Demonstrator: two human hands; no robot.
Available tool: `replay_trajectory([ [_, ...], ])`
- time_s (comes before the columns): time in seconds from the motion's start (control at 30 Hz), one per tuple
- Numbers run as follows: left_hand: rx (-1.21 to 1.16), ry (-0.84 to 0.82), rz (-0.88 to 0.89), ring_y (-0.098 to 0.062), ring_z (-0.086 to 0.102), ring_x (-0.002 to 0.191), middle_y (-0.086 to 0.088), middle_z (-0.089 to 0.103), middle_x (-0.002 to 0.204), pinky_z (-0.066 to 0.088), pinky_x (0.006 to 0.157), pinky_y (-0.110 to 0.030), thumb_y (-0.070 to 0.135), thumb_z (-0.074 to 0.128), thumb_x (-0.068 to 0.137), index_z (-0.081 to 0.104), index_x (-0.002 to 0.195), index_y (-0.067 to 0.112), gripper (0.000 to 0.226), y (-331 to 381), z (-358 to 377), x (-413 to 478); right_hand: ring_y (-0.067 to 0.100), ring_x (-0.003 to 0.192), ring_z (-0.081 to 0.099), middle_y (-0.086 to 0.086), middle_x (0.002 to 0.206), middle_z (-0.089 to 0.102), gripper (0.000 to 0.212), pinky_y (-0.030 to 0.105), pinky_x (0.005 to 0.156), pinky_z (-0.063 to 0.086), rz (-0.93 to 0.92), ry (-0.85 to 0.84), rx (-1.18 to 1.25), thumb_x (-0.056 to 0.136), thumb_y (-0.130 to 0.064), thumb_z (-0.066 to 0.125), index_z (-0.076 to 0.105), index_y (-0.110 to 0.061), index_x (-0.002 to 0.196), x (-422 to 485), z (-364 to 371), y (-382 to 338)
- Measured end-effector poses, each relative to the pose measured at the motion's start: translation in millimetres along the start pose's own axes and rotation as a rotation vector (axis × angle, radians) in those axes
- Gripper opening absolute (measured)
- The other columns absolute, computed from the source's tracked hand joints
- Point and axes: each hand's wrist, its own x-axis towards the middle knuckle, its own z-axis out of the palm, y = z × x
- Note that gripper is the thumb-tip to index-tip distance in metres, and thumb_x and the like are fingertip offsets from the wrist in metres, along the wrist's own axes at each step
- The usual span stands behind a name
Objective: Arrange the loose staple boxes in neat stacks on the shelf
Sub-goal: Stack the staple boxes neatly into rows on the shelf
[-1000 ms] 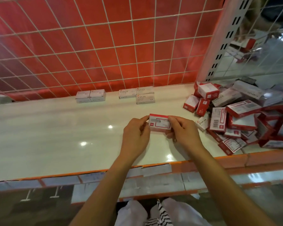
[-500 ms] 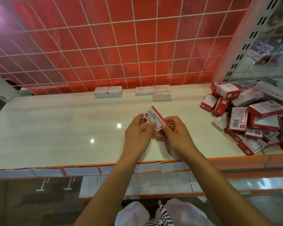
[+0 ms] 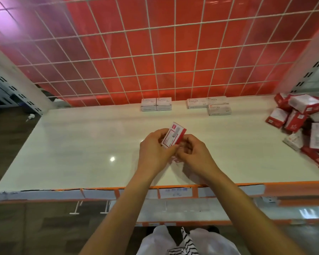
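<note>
Head view: left hand [image 3: 153,150] and right hand [image 3: 196,156] pinch tilted red-and-white cardboard staple box [image 3: 174,138]. Likely orienting; next needs level placement on glossy cream shelf [image 3: 77,153].

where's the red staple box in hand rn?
Head view, centre: the red staple box is held tilted between left hand and right hand over the shelf, left of the loose pile, nearer than the grey boxes.

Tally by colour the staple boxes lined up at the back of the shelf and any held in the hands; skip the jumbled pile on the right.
Grey staple boxes, back row: 5
Red-and-white staple box, held by left hand and right hand: 1
Total: 6
</note>
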Motion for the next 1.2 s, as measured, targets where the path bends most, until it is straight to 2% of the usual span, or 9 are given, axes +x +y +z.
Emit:
replay_trajectory([
  [0.2, 0.159, -0.003, 0.109, -0.013, 0.057, 0.107, 0.001, 0.064, 0.118, 0.046, 0.09, -0.022, 0.02, 0.077, 0.078, 0.062, 0.125, 0.023, 0.049, -27.6, -32.2, 7.5, 0.01, 0.1, 0.064, -0.004, 0.112, 0.064, 0.063, 0.037, 0.091, 0.054, -0.021, 0.036, -0.052, 0.086, -0.004, 0.064, 0.039, -0.032, 0.136, 11.1, 29.7, 0.4],
  [0.4, 0.257, -0.027, 0.158, -0.017, 0.056, 0.111, -0.004, 0.062, 0.123, 0.038, 0.091, -0.017, 0.021, 0.074, 0.082, 0.061, 0.127, 0.017, 0.047, -54.9, -61.1, 20.7, 0.007, 0.1, 0.062, -0.007, 0.111, 0.066, 0.045, 0.032, 0.089, 0.055, -0.022, 0.056, -0.081, 0.089, -0.005, 0.06, 0.05, -0.032, 0.123, 23.4, 56.4, -5.1],
  [0.53, 0.253, -0.057, 0.155, -0.017, 0.056, 0.113, -0.005, 0.061, 0.125, 0.043, 0.097, -0.023, 0.021, 0.076, 0.08, 0.06, 0.127, 0.015, 0.051, -68.5, -79.3, 30.8, 0.007, 0.099, 0.062, -0.007, 0.115, 0.065, 0.041, 0.015, 0.078, 0.054, -0.027, 0.089, -0.162, 0.092, -0.01, 0.058, 0.052, -0.024, 0.13, 32.9, 71.8, -11.0],
  [0.6, 0.241, -0.085, 0.154, -0.015, 0.057, 0.111, -0.004, 0.061, 0.125, 0.042, 0.093, -0.014, 0.021, 0.076, 0.08, 0.06, 0.128, 0.016, 0.051, -74.9, -87.9, 36.2, 0.005, 0.092, 0.063, -0.011, 0.109, 0.066, 0.04, 0.008, 0.069, 0.05, -0.041, 0.096, -0.216, 0.092, -0.013, 0.058, 0.054, -0.023, 0.13, 38.4, 79.1, -14.2],
  [0.73, 0.137, -0.125, 0.118, -0.003, 0.057, 0.098, 0.003, 0.063, 0.121, 0.037, 0.077, 0.005, 0.028, 0.075, 0.081, 0.062, 0.125, 0.018, 0.047, -86.4, -103.6, 45.5, 0.003, 0.073, 0.063, -0.014, 0.099, 0.067, 0.033, 0.007, 0.062, 0.048, -0.062, 0.1, -0.288, 0.095, -0.02, 0.056, 0.059, -0.024, 0.128, 47.8, 93.7, -21.6],
  [0.83, 0.166, -0.134, 0.149, -0.005, 0.058, 0.099, 0.004, 0.063, 0.119, 0.039, 0.08, 0.001, 0.027, 0.074, 0.081, 0.063, 0.124, 0.018, 0.046, -95.3, -114.7, 54.0, -0.007, 0.074, 0.055, -0.016, 0.103, 0.061, 0.033, -0.004, 0.061, 0.038, -0.097, 0.107, -0.367, 0.095, -0.019, 0.056, 0.06, -0.02, 0.127, 53.0, 102.0, -24.7],
  [0.9, 0.219, -0.112, 0.177, -0.01, 0.06, 0.103, 0.002, 0.064, 0.119, 0.039, 0.086, -0.004, 0.022, 0.075, 0.08, 0.064, 0.123, 0.016, 0.044, -103.4, -122.3, 62.8, -0.005, 0.079, 0.053, -0.01, 0.11, 0.064, 0.032, -0.007, 0.064, 0.034, -0.102, 0.105, -0.443, 0.095, -0.019, 0.056, 0.06, -0.019, 0.127, 56.5, 106.5, -25.4],
  [1.07, 0.374, -0.07, 0.233, -0.019, 0.059, 0.108, -0.006, 0.063, 0.12, 0.034, 0.091, -0.011, 0.014, 0.074, 0.08, 0.063, 0.123, 0.012, 0.045, -124.0, -138.2, 90.9, 0.005, 0.092, 0.054, -0.001, 0.114, 0.065, 0.03, 0.012, 0.083, 0.038, -0.107, 0.107, -0.563, 0.095, -0.024, 0.055, 0.062, -0.017, 0.123, 66.6, 118.2, -24.3],
  [1.2, 0.426, -0.063, 0.258, -0.021, 0.056, 0.109, -0.007, 0.062, 0.122, 0.037, 0.093, -0.02, 0.017, 0.071, 0.084, 0.061, 0.126, 0.012, 0.044, -131.0, -142.6, 116.2, 0.011, 0.095, 0.057, 0.0, 0.109, 0.065, 0.029, 0.021, 0.087, 0.044, -0.154, 0.118, -0.675, 0.095, -0.026, 0.053, 0.064, -0.017, 0.12, 74.0, 125.7, -23.2],
])
